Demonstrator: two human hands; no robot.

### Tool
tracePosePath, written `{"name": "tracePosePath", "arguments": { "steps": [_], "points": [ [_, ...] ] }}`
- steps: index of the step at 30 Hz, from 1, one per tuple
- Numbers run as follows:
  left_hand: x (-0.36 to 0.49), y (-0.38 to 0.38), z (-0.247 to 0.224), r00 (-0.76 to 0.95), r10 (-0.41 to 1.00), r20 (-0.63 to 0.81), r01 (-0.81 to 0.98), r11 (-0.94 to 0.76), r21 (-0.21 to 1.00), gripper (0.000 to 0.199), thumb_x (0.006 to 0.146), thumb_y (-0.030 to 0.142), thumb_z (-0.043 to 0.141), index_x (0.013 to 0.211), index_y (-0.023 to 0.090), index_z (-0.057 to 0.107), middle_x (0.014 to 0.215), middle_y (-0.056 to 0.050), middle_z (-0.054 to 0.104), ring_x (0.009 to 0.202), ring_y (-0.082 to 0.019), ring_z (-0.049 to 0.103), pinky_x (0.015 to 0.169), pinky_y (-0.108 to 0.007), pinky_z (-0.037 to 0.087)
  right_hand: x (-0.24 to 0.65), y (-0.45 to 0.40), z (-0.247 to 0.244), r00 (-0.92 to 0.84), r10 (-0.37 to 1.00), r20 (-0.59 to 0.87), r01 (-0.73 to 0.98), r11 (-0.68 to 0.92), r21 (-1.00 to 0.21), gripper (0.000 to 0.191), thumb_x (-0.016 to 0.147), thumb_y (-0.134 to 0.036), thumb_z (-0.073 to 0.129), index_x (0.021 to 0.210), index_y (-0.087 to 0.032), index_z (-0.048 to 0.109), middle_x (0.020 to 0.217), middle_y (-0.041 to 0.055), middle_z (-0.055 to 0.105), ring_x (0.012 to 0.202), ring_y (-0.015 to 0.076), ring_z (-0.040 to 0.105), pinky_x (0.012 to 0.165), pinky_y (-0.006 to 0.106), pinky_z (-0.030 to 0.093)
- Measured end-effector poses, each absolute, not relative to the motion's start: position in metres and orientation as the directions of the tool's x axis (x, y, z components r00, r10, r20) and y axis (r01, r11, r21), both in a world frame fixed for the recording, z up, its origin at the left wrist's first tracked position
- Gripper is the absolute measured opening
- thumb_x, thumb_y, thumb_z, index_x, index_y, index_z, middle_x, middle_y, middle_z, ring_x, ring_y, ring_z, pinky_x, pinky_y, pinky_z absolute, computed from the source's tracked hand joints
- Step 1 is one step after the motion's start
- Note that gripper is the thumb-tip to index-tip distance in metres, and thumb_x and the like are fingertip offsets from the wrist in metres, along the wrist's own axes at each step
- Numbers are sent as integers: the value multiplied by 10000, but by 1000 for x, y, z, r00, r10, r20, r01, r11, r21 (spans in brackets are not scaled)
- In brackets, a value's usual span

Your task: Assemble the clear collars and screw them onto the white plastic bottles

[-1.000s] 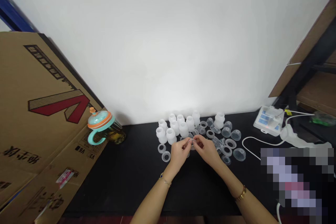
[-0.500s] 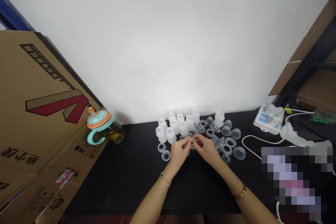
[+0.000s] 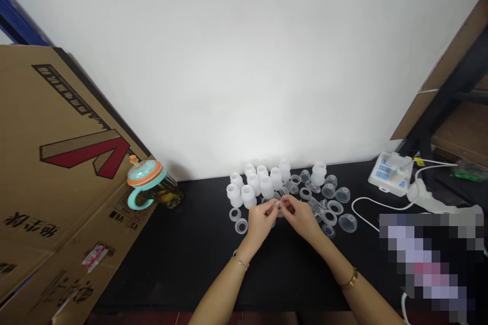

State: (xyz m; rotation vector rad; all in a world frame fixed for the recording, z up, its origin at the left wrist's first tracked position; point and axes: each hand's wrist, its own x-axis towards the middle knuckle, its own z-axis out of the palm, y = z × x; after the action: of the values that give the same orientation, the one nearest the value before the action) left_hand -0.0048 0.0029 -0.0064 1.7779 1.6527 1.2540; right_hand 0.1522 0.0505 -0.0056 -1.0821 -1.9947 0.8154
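Note:
Close together above the black table, my left hand (image 3: 263,216) and my right hand (image 3: 299,213) pinch a small translucent ring (image 3: 279,203) between their fingertips. The fingers cover most of it. Just behind the left hand stand several small white bottles (image 3: 249,196) without caps. Two loose translucent rings (image 3: 241,226) lie left of that hand. Around the right hand are scattered more clear rings (image 3: 329,217) and several clear dome caps (image 3: 347,222). One white bottle (image 3: 319,173) stands apart at the back, among the clear parts.
At the left, a lidded drinking cup (image 3: 152,183) with a turquoise handle stands beside a large cardboard box (image 3: 68,188). A white power strip (image 3: 389,173) with a white cable (image 3: 366,198) lies at the right. A white wall (image 3: 244,71) rises behind the black table (image 3: 183,259).
Both hands stay in nearly the same place, still pinching the ring. The whole view has shifted very slightly; the parts on the table have not moved.

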Motion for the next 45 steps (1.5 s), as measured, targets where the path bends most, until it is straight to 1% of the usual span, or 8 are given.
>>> {"name": "tracePosePath", "arguments": {
  "steps": [5,10,21,27,32,37,42,45],
  "points": [
    [-5,4,-8,-108,935,338,575,-219,788,352,974,396,530,971,170,799,526,21,548,498,-112,446,530,-226,351,153,50,-4,-402,868,291,413,456,-788,153,918,-363,522,914,-238,610,708,10,712,615,192,662,579,273,458],
    [-5,3,-6,-101,935,341,583,-223,781,348,975,388,531,927,169,797,514,30,515,494,-106,421,527,-227,338,153,48,-2,-401,869,290,422,456,-783,139,912,-350,523,899,-238,605,695,4,706,607,188,661,574,270,459],
    [-5,3,-6,-101,934,342,594,-219,774,336,971,375,536,968,172,804,522,24,539,499,-111,447,530,-225,348,153,49,-3,-411,864,291,430,465,-774,139,914,-349,511,892,-240,594,724,9,710,627,189,660,589,267,450],
    [-5,3,-7,-107,936,336,599,-209,773,326,972,371,540,997,184,806,529,22,560,503,-115,467,541,-225,359,155,49,-1,-423,858,292,448,478,-755,151,920,-354,512,862,-240,592,676,-4,680,607,186,637,583,264,425],
    [-5,2,-6,-86,929,360,648,-222,728,325,981,353,527,1000,188,805,538,19,578,491,-112,450,535,-233,335,157,51,0,-432,854,289,462,485,-743,159,918,-367,524,870,-239,607,685,2,693,618,191,643,599,266,435],
    [-5,0,-5,-79,918,389,686,-233,689,318,979,334,524,1057,195,799,634,-10,678,522,-123,517,558,-238,363,158,51,0,-440,847,298,469,500,-729,163,918,-365,526,866,-237,610,693,5,701,623,190,651,604,266,449],
    [-5,0,-5,-69,916,394,723,-226,653,332,985,336,508,1063,197,799,643,-25,700,535,-139,562,565,-242,384,158,51,0,-440,848,295,468,497,-730,172,918,-369,519,879,-234,619,728,14,724,653,198,673,619,274,468],
    [-5,1,-7,-63,917,394,731,-227,644,339,987,339,501,1081,199,794,668,-38,721,556,-153,600,568,-245,408,158,50,1,-438,848,299,479,502,-720,175,917,-370,514,872,-237,618,709,12,720,636,199,666,608,276,458]
  ]
}}
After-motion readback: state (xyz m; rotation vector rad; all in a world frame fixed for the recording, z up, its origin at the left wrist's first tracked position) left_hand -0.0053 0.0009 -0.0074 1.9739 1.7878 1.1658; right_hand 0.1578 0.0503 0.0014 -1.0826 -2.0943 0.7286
